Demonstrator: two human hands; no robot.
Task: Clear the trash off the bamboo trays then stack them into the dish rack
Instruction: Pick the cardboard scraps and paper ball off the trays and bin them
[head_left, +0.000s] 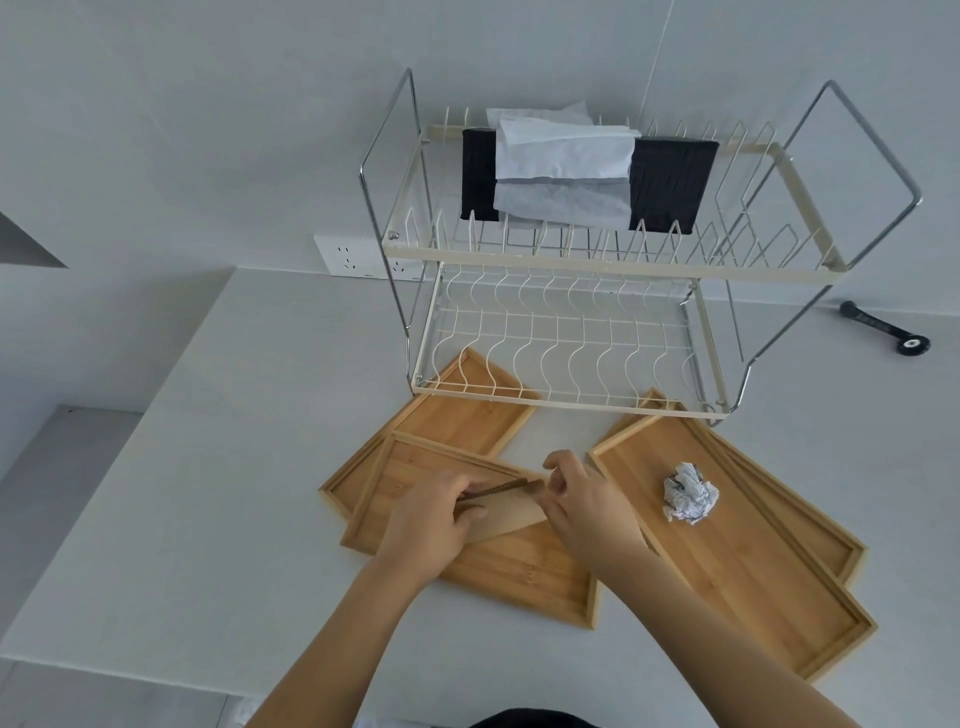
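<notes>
Both hands, left (434, 512) and right (582, 499), grip a tan card (511, 512) over the left tray (519, 571); crumpled paper (690, 492) lies on the right tray (753, 561).
</notes>
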